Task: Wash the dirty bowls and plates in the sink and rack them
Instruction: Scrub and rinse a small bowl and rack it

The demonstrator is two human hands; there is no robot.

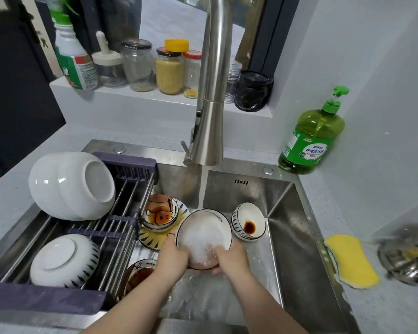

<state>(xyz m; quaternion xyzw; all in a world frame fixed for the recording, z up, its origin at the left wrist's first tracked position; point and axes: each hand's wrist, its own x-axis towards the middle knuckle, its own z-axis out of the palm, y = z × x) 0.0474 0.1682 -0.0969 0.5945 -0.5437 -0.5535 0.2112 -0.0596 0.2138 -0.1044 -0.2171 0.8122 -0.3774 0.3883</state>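
Two hands meet on one soapy bowl, tilted under the tap and its stream, over the sink. My left grip is clamped on its left rim. My right grip reaches into the foam; pinching or only rubbing, I cannot tell. Three white bowls lie upturned on the rack.
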